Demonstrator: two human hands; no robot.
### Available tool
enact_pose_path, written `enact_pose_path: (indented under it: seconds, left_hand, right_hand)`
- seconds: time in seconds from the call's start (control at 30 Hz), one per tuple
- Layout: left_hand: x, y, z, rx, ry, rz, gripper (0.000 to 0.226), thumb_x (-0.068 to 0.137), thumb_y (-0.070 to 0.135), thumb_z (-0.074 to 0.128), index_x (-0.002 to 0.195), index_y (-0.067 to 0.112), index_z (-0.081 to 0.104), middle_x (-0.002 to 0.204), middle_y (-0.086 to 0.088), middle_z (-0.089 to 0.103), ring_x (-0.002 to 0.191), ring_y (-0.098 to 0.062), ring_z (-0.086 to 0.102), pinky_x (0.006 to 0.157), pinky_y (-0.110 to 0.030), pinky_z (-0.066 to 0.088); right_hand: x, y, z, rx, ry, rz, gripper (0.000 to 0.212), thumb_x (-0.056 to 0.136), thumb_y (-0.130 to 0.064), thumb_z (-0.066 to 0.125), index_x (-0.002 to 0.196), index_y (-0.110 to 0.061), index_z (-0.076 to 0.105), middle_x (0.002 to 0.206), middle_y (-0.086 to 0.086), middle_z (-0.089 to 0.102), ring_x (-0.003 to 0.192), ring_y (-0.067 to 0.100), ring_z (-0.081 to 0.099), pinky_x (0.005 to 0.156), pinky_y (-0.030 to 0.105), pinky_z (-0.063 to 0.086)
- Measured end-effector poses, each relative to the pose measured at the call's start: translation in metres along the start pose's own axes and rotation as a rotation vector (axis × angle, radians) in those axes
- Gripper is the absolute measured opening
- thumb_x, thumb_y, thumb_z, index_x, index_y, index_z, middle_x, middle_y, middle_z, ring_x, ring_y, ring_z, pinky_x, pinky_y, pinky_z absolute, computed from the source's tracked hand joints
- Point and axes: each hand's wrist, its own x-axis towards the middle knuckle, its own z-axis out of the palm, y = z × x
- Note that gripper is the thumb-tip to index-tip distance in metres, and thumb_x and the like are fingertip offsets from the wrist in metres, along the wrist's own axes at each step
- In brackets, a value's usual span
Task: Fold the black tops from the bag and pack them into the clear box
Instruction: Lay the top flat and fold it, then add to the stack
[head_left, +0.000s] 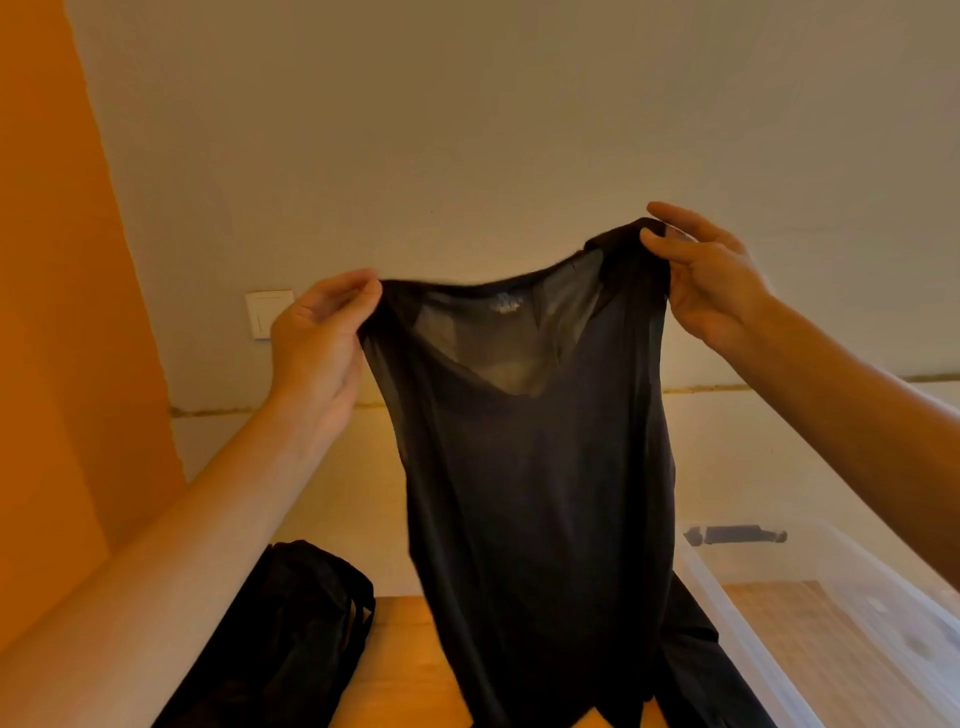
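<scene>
While held up in front of the pale wall (467, 130), the black top (535, 467) hangs by its two shoulders, front facing the camera, neckline uppermost. Left hand (317, 332): thumb and fingers are pinched together on the top's left shoulder seam, palm turned inward. Right hand (711, 280): thumb and forefinger are clamped on the right shoulder, which sits higher than the left, so the neckline slopes upward to the right; the other fingers are loosely curled below. The two hands are well apart, and the cloth between them sags in a shallow curve. Thin fabric lets light through around the V neck, where a small printed label shows inside the back.

The top's body falls straight down, and its lower part reaches the wooden table (410, 665). More black cloth (691, 649) lies bunched on the table at the top's lower right; whether it belongs to the same garment cannot be told.

The black bag (291, 634) lies slumped on the table at lower left, under the left forearm, with its strap loops toward the top. The clear box (769, 649) stands at lower right, just beside the bunched cloth, open upward; wood grain shows through its floor, and a dark latch (735, 535) sits on its far end. A white switch plate (267, 312) is on the wall behind the left hand, and an orange panel (52, 312) fills the left edge.
</scene>
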Motion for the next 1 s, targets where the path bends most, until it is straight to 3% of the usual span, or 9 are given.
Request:
enact_pose_path:
  seconds: [0.17,0.27,0.4,0.5,0.63,0.73,0.8,0.93,1.0]
  left_hand:
    - [0.01,0.006,-0.02,0.464,-0.014,0.406,0.027,0.089,0.003,0.076,0.11,0.02,0.075,0.113,0.001,0.075,0.11,-0.012,0.07,0.102,-0.034,0.055]
    - [0.018,0.007,-0.027,0.68,-0.017,0.516,0.021,0.089,0.011,0.077,0.108,0.021,0.077,0.106,0.007,0.075,0.102,-0.008,0.071,0.096,-0.033,0.058]
    - [0.02,0.011,-0.03,0.8,-0.023,0.633,0.013,0.093,0.014,0.074,0.104,0.02,0.076,0.1,0.004,0.073,0.094,-0.006,0.068,0.09,-0.026,0.056]
    - [0.016,0.018,-0.031,0.772,-0.014,0.602,0.014,0.094,0.013,0.073,0.106,0.017,0.076,0.101,0.004,0.073,0.096,-0.006,0.068,0.09,-0.025,0.056]
    - [0.006,0.034,-0.028,0.656,0.002,0.55,0.019,0.091,0.008,0.075,0.105,0.02,0.077,0.103,0.006,0.075,0.098,-0.009,0.071,0.093,-0.025,0.056]
    - [0.003,0.042,-0.028,0.521,0.022,0.483,0.022,0.088,0.005,0.077,0.1,0.023,0.078,0.104,0.004,0.076,0.101,-0.01,0.072,0.096,-0.029,0.057]
    - [0.002,0.046,-0.03,0.468,0.025,0.456,0.023,0.087,0.004,0.077,0.1,0.023,0.078,0.105,0.002,0.076,0.101,-0.011,0.072,0.097,-0.031,0.057]
    - [-0.003,0.049,-0.035,0.56,0.047,0.52,0.017,0.089,0.008,0.077,0.103,0.019,0.078,0.101,0.006,0.076,0.096,-0.008,0.072,0.093,-0.027,0.057]
    - [-0.005,0.05,-0.036,0.631,0.05,0.559,0.013,0.09,0.013,0.076,0.102,0.017,0.078,0.097,0.007,0.075,0.092,-0.007,0.071,0.09,-0.026,0.058]
  right_hand:
    - [0.005,-0.001,-0.014,-0.394,0.013,-0.201,0.025,0.091,-0.012,0.074,0.116,-0.015,0.076,0.115,0.005,0.074,0.11,0.016,0.07,0.093,0.028,0.058]
    - [0.003,0.002,-0.013,-0.671,0.036,-0.353,0.018,0.093,-0.021,0.074,0.11,-0.017,0.077,0.104,0.001,0.076,0.098,0.011,0.072,0.089,0.025,0.059]
    - [-0.004,0.004,-0.008,-0.767,0.039,-0.452,0.014,0.094,-0.024,0.073,0.106,-0.017,0.076,0.097,-0.003,0.074,0.088,0.0,0.07,0.085,0.018,0.057]
    - [-0.009,0.003,-0.006,-0.697,0.022,-0.407,0.015,0.094,-0.022,0.073,0.106,-0.015,0.077,0.098,-0.001,0.075,0.092,0.006,0.072,0.084,0.021,0.058]
    - [-0.013,-0.015,0.002,-0.129,0.013,0.026,0.024,0.094,-0.012,0.07,0.117,-0.008,0.073,0.108,0.006,0.076,0.102,0.016,0.074,0.084,0.023,0.059]
    - [-0.018,-0.023,0.002,-0.001,-0.049,0.156,0.032,0.094,-0.008,0.066,0.126,-0.009,0.069,0.118,0.008,0.074,0.108,0.017,0.073,0.089,0.024,0.058]
    - [-0.026,-0.024,0.0,-0.049,-0.06,0.081,0.034,0.089,-0.006,0.07,0.122,-0.011,0.072,0.119,0.007,0.074,0.111,0.017,0.071,0.093,0.026,0.058]
    - [-0.041,-0.025,-0.007,-0.518,-0.061,-0.342,0.019,0.093,-0.013,0.073,0.111,-0.016,0.077,0.106,0.003,0.076,0.107,0.017,0.071,0.093,0.031,0.059]
    - [-0.043,-0.028,-0.007,-0.63,-0.036,-0.457,0.015,0.093,-0.019,0.074,0.107,-0.017,0.077,0.102,0.001,0.075,0.101,0.015,0.071,0.091,0.033,0.06]
